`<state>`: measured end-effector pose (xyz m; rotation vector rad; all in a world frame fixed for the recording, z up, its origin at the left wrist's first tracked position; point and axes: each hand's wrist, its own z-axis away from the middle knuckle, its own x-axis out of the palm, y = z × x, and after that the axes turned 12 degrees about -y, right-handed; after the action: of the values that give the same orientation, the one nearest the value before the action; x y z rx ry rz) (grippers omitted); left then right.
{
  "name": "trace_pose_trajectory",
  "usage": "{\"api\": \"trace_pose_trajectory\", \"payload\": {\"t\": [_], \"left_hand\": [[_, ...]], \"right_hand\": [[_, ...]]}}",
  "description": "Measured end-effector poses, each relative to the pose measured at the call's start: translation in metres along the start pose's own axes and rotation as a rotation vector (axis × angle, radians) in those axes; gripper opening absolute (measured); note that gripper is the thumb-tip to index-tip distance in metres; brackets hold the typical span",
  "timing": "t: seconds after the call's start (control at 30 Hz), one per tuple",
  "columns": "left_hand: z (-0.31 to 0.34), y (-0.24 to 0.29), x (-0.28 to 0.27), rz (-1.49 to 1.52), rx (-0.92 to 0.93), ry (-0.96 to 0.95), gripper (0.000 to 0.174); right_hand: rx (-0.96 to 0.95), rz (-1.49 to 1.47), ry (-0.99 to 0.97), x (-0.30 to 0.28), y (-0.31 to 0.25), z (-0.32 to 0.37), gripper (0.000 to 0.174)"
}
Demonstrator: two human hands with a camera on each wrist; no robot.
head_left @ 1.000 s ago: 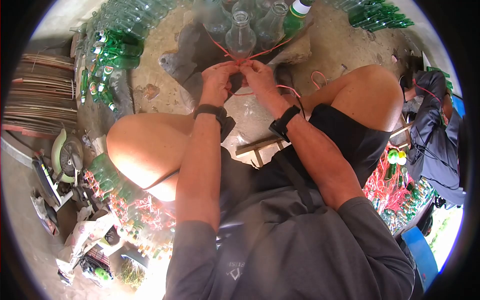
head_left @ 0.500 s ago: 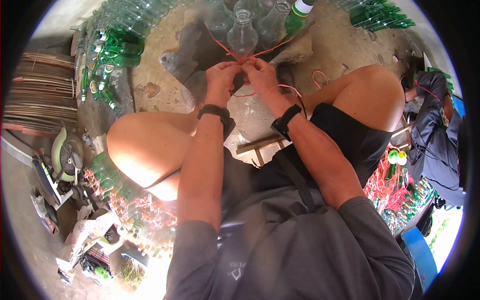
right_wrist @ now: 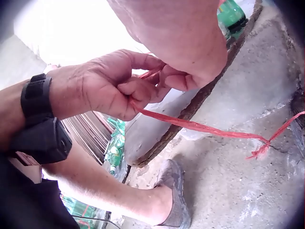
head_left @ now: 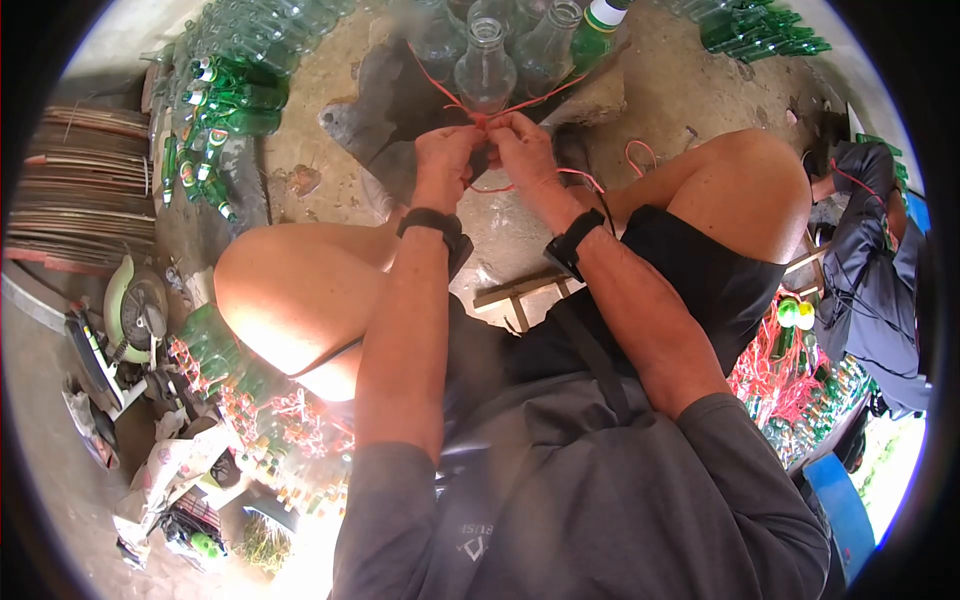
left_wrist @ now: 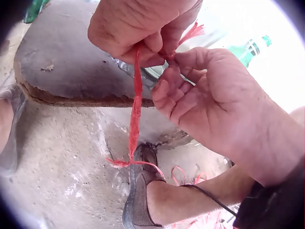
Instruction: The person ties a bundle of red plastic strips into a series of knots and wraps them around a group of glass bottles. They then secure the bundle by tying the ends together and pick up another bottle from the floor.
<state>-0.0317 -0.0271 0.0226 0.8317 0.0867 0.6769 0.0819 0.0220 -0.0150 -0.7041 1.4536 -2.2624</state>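
Red plastic twine runs along the near side of a cluster of clear glass bottles and one green bottle. Its two sides meet at my fingertips, in front of the nearest bottle. My left hand pinches the twine, and a long strand hangs from its curled fingers to a frayed knot. Close against it, my right hand pinches twine between thumb and fingers. A short frayed end sticks up beside the fingertips in the left wrist view; the fingers hide the crossing itself.
The bottles stand on a grey stone slab between my legs. Green bottles lie at the left, more at the far right. A stack of brown sheets stands left. Another person is at the right edge.
Both hands have shifted slightly right and stay together at the twine. A short twine end now pokes out to the left above my left fingertips.
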Motion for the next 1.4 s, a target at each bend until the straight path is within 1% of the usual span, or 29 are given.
{"api": "trace_pose_trajectory", "payload": {"t": [0.1,0.17,0.3,0.37,0.4,0.47,0.57,0.6,0.67,0.8,0.93,1.0,1.07,1.17,1.27,1.4], "left_hand": [[0.001,0.001,0.001,-0.007,0.0,0.007,0.009],[0.001,0.001,0.0,-0.008,0.004,0.003,0.01],[0.001,-0.001,-0.003,0.015,0.028,-0.037,0.011],[0.0,0.0,-0.004,0.026,0.022,-0.046,0.011],[0.0,0.0,-0.005,0.036,0.017,-0.055,0.011],[0.0,-0.001,-0.007,0.047,0.015,-0.075,0.012],[-0.002,-0.003,-0.01,0.046,0.011,-0.101,0.012],[-0.003,-0.003,-0.01,0.036,0.009,-0.106,0.012],[-0.003,-0.002,-0.012,0.0,-0.01,-0.117,0.013],[-0.002,-0.001,-0.014,-0.108,-0.058,-0.126,0.014],[0.005,0.005,-0.015,-0.109,-0.059,-0.147,0.015],[0.003,0.005,-0.015,-0.164,-0.052,-0.061,0.015],[0.001,0.008,-0.019,-0.156,-0.058,-0.059,0.015],[0.002,0.012,-0.023,-0.159,-0.065,-0.049,0.015],[0.004,0.014,-0.024,-0.143,-0.058,-0.046,0.014],[0.002,0.014,-0.025,-0.105,-0.026,-0.021,0.013]], "right_hand": [[-0.008,-0.007,-0.032,-0.002,0.002,-0.002,0.011],[-0.017,-0.082,-0.077,-0.003,0.002,-0.003,0.011],[0.001,-0.134,-0.063,-0.003,-0.002,-0.001,0.012],[0.06,-0.185,-0.089,-0.005,-0.003,0.0,0.015],[0.061,-0.185,-0.089,-0.006,-0.003,0.0,0.015],[0.167,-0.283,-0.16,-0.011,-0.004,-0.001,0.018],[0.205,-0.334,-0.203,-0.015,-0.004,0.0,0.02],[0.205,-0.334,-0.203,-0.016,-0.005,-0.001,0.02],[0.207,-0.245,-0.21,-0.017,-0.006,-0.002,0.02],[0.208,-0.187,-0.204,-0.014,-0.007,-0.002,0.02],[0.206,-0.187,-0.168,-0.012,-0.004,-0.004,0.021],[0.212,-0.167,-0.146,-0.011,-0.003,-0.005,0.022],[0.227,-0.196,-0.093,-0.01,-0.003,-0.006,0.024],[0.215,-0.275,-0.078,-0.009,-0.004,-0.006,0.026],[0.196,-0.256,-0.105,-0.007,-0.006,-0.005,0.028],[0.208,-0.293,-0.084,-0.006,-0.004,-0.007,0.027]]}}
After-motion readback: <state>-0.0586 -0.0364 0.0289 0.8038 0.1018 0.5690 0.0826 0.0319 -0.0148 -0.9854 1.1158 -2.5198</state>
